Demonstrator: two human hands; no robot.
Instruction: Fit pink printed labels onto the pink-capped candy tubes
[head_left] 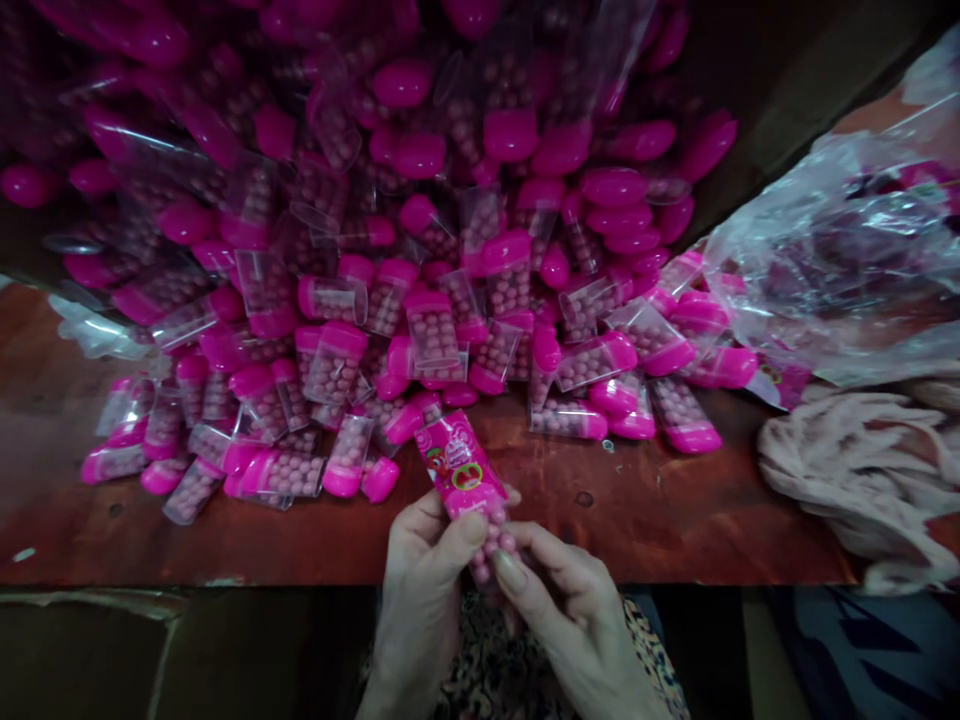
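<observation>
A clear candy tube (pixel 469 490) filled with small pink balls, carrying a pink printed label with a red and green mark, is held at the near edge of the table. My left hand (pixel 426 575) grips its left side, thumb pressed on the label. My right hand (pixel 566 595) pinches the tube's lower end from the right. Both hands are closed on the same tube.
A big heap of pink-capped clear tubes (pixel 420 260) of pink balls covers the reddish-brown table (pixel 660 510) behind the hands. A crumpled clear plastic bag (pixel 847 260) holding more tubes lies at the right, with a pale pink cloth (pixel 847 470) below it.
</observation>
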